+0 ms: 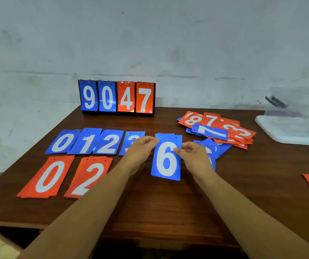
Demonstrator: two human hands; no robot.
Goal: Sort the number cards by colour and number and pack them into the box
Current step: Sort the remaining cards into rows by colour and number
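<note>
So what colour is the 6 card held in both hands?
Blue with a white numeral: the 6 card, clearest in the head view.

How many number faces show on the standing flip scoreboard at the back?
4: blue 9 at the left, then blue 0, red 4 and red 7 at the right. More cards may hang hidden behind each.

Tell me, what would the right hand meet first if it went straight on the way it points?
The blue 6 card, which the right hand pinches. Beyond it, probably the scoreboard near its orange 7; depth is unclear.
</note>
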